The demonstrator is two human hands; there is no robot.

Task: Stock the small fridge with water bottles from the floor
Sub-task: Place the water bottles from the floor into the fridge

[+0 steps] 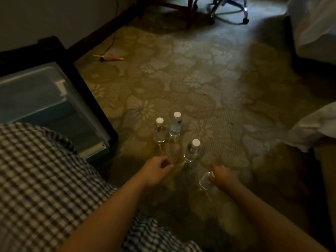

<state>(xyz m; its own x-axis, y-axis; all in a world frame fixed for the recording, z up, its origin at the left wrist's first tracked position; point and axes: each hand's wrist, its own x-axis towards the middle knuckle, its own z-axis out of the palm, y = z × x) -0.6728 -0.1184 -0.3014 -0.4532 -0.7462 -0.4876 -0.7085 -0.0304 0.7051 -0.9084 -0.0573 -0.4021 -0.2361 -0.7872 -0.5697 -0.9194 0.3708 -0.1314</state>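
The coming move turns on the bottle being on the far side from the fridge. The right hand [221, 176] has its fingers curled round the top of the nearest small clear plastic water bottle [205, 181]. The open black small fridge with a pale lining [92, 106] lies off at 10 o'clock from both hands. The left hand [155, 170], loosely curled and empty, sits at 9 o'clock of that bottle and is the nearer of the two to the fridge. I judge the gripped bottle must travel leftward across the body or be passed over.

Its long axis leans, base toward 7 o'clock and top toward 1 o'clock. Its cap is hidden under the fingers. Blur keeps me from telling whether its base touches the floral beige carpet floor [200, 79]. The body looks see-through and slick, probably full.

Three more stand upright at 12 o'clock of the hands. The white-capped clear bottle just ahead [192, 150] is close to the right hand. Farther on, the plain white-capped bottle [159, 131] and the white-capped bottle with a pale label [175, 127] stand just beside each other.

The person's checked black-and-white cloth [36, 170] overlaps the fridge's lower edge.
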